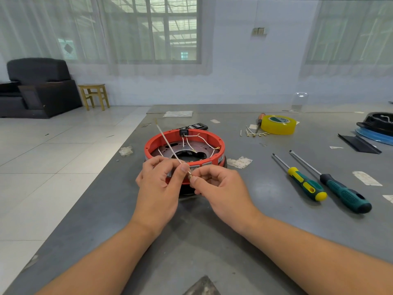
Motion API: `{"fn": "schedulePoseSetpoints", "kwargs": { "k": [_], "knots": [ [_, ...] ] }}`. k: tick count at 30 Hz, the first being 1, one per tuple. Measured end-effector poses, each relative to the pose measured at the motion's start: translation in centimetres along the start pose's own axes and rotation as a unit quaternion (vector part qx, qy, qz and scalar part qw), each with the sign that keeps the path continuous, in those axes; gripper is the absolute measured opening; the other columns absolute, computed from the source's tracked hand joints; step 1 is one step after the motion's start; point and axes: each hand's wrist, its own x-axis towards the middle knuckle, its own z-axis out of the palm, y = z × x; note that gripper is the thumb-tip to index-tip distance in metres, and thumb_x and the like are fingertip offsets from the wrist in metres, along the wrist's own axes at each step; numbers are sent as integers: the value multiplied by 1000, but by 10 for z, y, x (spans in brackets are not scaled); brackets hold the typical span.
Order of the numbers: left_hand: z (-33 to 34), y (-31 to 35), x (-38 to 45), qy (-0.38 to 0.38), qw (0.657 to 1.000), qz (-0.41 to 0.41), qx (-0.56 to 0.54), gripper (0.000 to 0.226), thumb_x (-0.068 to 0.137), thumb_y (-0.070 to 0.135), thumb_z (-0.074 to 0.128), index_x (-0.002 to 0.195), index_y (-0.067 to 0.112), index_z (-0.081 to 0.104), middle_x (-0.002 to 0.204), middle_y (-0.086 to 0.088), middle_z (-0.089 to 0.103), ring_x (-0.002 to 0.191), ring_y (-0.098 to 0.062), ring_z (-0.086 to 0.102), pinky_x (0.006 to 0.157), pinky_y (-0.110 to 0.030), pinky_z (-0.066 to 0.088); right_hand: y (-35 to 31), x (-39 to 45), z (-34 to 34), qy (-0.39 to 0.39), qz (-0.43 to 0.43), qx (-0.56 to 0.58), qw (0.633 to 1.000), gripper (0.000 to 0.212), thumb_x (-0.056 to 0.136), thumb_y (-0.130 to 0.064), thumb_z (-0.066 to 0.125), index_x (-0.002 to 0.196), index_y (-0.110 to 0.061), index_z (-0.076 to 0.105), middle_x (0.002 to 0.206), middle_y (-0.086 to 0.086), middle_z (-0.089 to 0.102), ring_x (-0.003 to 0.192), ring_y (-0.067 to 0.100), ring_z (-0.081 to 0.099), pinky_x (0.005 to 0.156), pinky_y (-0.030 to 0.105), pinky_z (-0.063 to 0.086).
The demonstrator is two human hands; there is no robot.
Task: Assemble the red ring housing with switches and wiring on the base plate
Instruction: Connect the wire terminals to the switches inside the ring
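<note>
The table (276,209) presents a matt grey surface, scuffed, with torn paper scraps (239,162) stuck on. The ring housing (221,145) is red plastic, smooth with a slight sheen; the plate inside it (165,149) looks like dull brownish metal. Two screwdrivers (319,182) have bright metal shafts and rubbery green grips. The tape roll (278,124) is glossy translucent yellow. The wire (168,143) has a matt white sleeve.
</note>
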Motion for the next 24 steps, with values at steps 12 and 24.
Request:
{"fn": "schedulePoseSetpoints", "kwargs": {
  "k": [12,24],
  "knots": [
    [4,-10,-2,-35,992,70,95,33,101,50,44,86,29,64,89,23,61,119,6,35,100,-27,18,-1,0,-8,-58,-136,-249,957,6,95,-18,69,91,-20,73,82,-12,67,79,9,63,70,23,54],
    [-16,-18,14,96,987,-70,105,24,103,52,42,114,42,61,132,10,57,132,-19,36,103,-38,25,1,12,-11,-20,75,143,987,11,91,-1,71,85,-10,74,77,8,73,66,14,66,63,23,53]
  ]
}}
